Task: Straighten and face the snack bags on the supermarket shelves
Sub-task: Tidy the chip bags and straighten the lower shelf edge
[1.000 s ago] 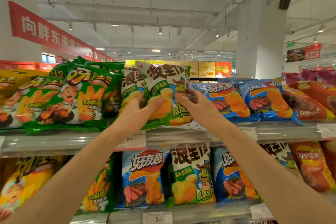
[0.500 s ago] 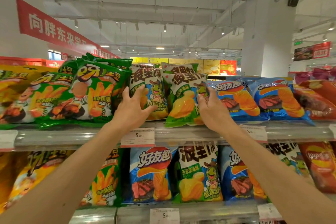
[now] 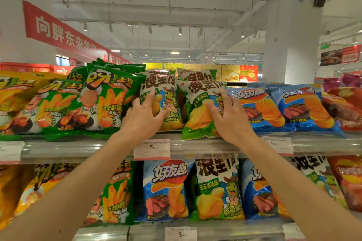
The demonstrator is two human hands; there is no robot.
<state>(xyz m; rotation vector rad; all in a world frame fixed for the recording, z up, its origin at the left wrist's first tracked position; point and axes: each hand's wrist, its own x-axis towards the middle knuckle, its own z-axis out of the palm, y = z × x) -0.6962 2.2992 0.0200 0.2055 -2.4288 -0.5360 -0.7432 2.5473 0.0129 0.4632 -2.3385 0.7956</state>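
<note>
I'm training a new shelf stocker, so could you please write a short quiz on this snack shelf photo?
1. True or false: both hands touch bags on the top shelf.
2. What colour are the bags right of the right hand? A red, B blue, C yellow.
3. Fill in: the left hand rests on a ___ bag.

Key: 1 true; 2 B, the blue bags; 3 turtle.
</note>
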